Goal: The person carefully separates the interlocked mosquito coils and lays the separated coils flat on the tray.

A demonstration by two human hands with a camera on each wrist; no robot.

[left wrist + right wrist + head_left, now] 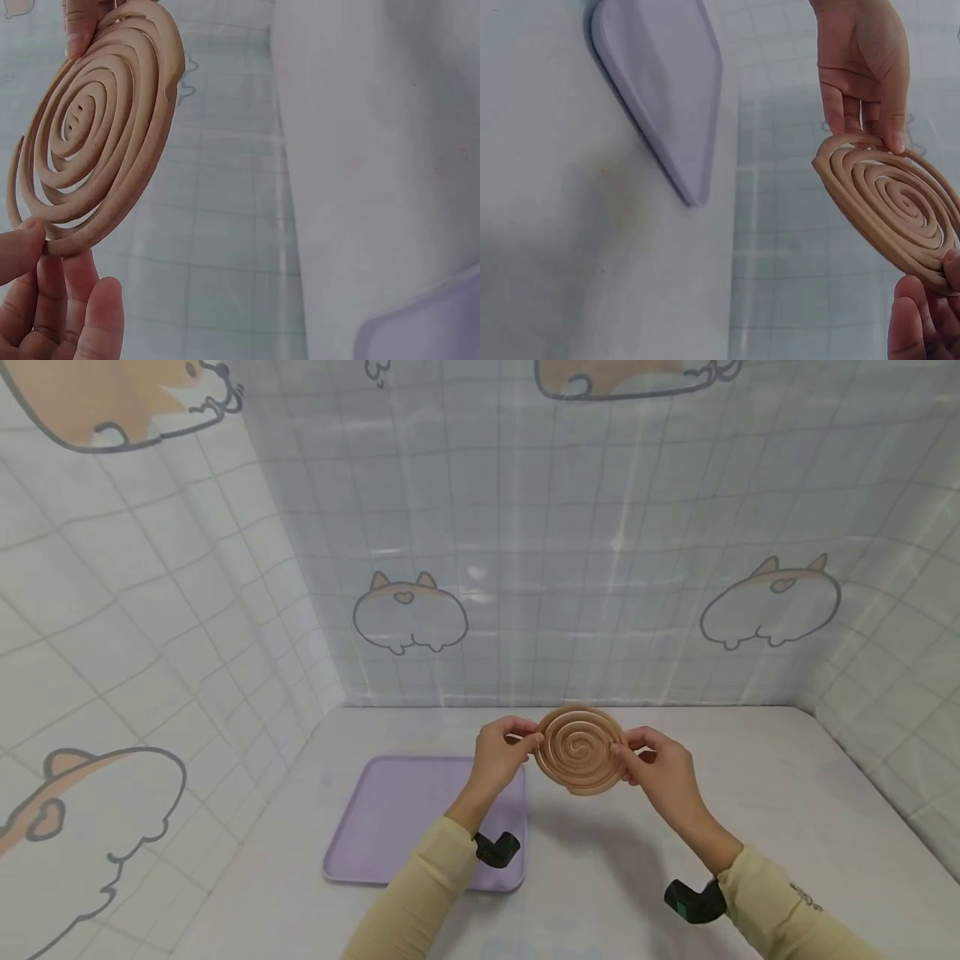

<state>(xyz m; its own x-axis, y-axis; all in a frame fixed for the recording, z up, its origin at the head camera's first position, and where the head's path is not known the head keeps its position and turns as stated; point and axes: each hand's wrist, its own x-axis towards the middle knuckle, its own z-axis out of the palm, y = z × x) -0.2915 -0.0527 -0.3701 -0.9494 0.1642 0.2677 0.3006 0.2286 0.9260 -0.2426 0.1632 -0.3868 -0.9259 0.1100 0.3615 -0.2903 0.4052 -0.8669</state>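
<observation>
A brown spiral mosquito coil (577, 748) is held up above the white table, its flat face toward the head camera. My left hand (498, 756) pinches its left edge between thumb and fingers, and my right hand (663, 768) pinches the opposite edge. From the left wrist, the coil (169, 45) appears tilted, with narrow gaps between its rings and small holes near the centre. The right wrist view shows the coil (855, 210) between both hands, thumbs on one face and fingers behind.
A lilac rectangular tray (405, 827) lies on the white table (787, 810), left of the coil and partly behind my left forearm. Tiled-pattern sheeting (585, 543) with corgi drawings encloses the back and sides. Black devices (696, 902) sit at both wrists.
</observation>
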